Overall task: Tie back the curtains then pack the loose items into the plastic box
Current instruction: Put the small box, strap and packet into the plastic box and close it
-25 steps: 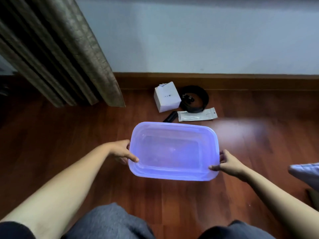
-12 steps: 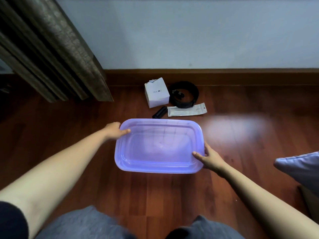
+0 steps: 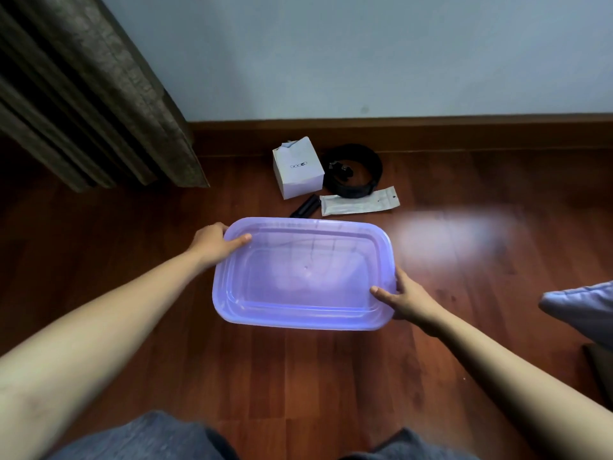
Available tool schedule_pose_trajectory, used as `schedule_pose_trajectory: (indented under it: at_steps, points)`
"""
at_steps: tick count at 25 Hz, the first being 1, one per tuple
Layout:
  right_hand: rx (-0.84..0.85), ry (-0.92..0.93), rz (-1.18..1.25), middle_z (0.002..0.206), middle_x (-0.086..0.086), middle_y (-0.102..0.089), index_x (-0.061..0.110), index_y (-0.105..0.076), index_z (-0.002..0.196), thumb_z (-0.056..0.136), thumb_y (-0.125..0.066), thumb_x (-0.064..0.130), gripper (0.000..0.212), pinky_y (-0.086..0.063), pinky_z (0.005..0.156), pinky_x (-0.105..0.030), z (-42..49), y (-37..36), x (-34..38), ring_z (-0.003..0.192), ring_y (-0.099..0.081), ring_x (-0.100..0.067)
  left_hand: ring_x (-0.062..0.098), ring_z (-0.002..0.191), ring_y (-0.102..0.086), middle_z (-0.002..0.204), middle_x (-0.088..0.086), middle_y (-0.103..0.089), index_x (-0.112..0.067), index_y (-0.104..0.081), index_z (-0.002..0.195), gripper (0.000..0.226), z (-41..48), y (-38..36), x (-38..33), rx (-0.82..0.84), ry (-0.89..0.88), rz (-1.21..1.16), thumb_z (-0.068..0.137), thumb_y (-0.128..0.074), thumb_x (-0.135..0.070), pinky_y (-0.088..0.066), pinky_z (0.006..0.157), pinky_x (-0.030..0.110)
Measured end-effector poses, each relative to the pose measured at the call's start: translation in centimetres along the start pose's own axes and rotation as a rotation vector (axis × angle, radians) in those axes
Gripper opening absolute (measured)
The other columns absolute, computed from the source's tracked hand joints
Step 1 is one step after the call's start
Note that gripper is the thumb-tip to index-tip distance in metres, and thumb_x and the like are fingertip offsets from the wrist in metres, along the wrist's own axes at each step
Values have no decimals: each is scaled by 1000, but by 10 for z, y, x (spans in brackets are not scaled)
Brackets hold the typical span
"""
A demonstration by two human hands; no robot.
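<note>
Plastic box gripped by both hands, white carton, logo illegible

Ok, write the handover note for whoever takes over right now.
Left hand: grips the box at its far left corner.
Right hand: grips its near right corner.
Box: empty; whether it rests on the floor is unclear.
Loose items, beyond the box: carton, strap, pouch, small black item.
Done: curtain hangs gathered at left, though no tie shows.
Left: pack all four items.
</note>
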State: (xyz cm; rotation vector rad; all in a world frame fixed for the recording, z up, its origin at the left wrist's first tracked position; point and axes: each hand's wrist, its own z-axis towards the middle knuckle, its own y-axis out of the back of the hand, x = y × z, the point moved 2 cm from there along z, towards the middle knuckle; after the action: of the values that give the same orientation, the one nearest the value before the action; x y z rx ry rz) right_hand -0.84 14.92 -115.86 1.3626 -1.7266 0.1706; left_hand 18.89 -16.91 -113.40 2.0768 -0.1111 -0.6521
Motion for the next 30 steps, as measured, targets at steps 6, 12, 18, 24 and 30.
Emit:
schedule_pose_trajectory:
  at_steps: [6, 12, 18, 24, 30]
  points:
    - [-13, -6, 9, 126, 4, -57, 32, -31, 144, 84, -68, 36, 71, -54, 87, -40, 0, 1, 0, 109, -59, -20, 18, 68, -50, 80, 7, -58, -8, -58, 79, 51, 5, 15, -2, 60, -1, 59, 78, -63, -59, -34, 51, 28]
    - [-80, 11, -9, 135, 11, -54, 32, -35, 144, 74, -70, 50, 80, -45, 101, -35, -2, 3, -1, 118, -55, -11, 29, 80, -54, 94, 17, -63, -2, -62, 96, 53, 7, 13, -8, 50, 9, 156, 88, -54, -53, -36, 62, 31]
    - [-266, 101, 528, 111, -8, -67, 15, -56, 99, 90, -61, 26, 16, -55, 68, -26, -9, 20, 32, 85, -67, -20, 26, 78, -53, 87, 11, -62, -4, -66, 93, 48, -3, 25, -23, -81, -27, 44, 89, -54, -50, -37, 65, 31]
    - [-358, 61, 1134, 90, 7, -74, 16, -58, 110, 91, -51, 18, 20, -59, 66, -22, -20, 64, 9, 71, -71, -13, 30, 134, -40, 142, 14, -47, -10, -48, 137, 54, 5, 16, -57, -66, -244, -36, 97, -37, -45, -33, 105, 35]
    - [-593, 57, 1448, 97, 7, -74, 26, -54, 116, 96, -41, 5, 32, -60, 71, -31, -42, 40, -66, 88, -72, -19, 32, 146, -1, 160, 3, 0, -25, -7, 151, 72, 2, -39, -43, 231, -409, 480, 93, -37, -55, -16, 113, 57]
